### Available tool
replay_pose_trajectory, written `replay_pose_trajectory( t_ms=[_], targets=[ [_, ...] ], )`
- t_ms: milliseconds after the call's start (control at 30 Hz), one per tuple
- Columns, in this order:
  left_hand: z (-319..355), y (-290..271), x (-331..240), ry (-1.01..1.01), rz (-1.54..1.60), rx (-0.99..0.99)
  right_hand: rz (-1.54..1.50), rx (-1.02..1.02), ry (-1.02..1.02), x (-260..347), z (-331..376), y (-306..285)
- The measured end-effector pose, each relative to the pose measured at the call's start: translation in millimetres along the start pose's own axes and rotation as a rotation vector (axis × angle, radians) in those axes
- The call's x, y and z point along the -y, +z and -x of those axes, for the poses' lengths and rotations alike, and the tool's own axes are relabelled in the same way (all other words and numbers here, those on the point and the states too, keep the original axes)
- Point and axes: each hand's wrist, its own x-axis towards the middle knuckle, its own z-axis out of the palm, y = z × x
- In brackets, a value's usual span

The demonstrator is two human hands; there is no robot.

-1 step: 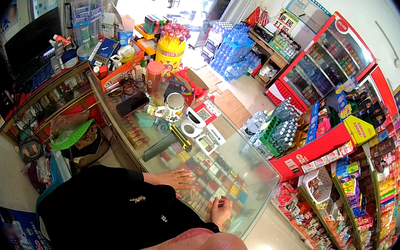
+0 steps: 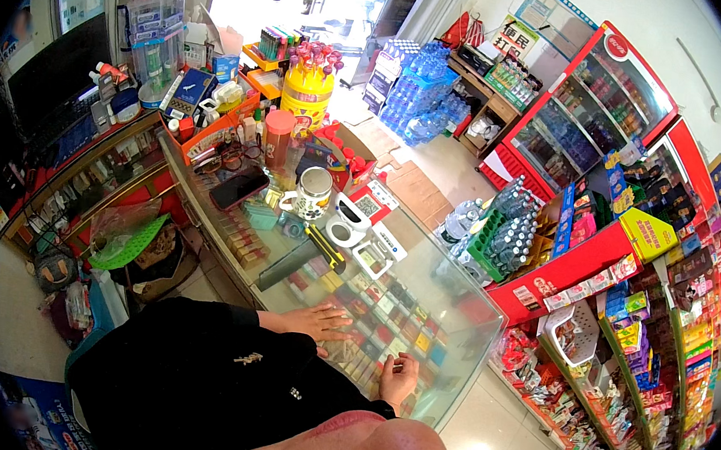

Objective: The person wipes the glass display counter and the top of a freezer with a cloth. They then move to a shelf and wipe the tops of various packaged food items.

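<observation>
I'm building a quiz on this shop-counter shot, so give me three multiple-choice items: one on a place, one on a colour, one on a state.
1. Where does the left hand rest?
A. flat on the glass counter top
B. on the floor
C. on the fridge door

2. What colour is the tub of lollipops?
A. blue
B. yellow
C. white

3. How is the right hand?
A. gripping a bottle
B. holding a phone
C. empty, fingers loosely curled

Answers: 1 A, its palm lies spread on the glass; 2 B, the tub's body is yellow; 3 C, nothing shows in its curled fingers at the counter's edge.
</observation>
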Motion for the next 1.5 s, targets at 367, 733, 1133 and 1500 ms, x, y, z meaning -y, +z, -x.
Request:
replay_pose_trajectory(
  t_ms=[367, 733, 1133, 1500],
  targets=[
    [0.1, 2.5, 0.8, -0.015, 0.0, 0.026, -0.017, -0.006, 0.012, 1.6, 0.6, 0.6],
    [1.6, 6.8, 2.7, -0.005, -0.007, 0.004, -0.003, 0.006, 0.013, 0.2, 0.8, 0.4],
    [0.7, -1.1, 0.1, -0.015, 0.009, 0.034, -0.003, 0.01, 0.031, 3.7, 0.6, -0.9],
    [2.8, 8.8, 3.6, 0.001, -0.007, -0.021, -0.014, 0.012, 0.038, 9.0, 0.2, -1.7]
  ],
)
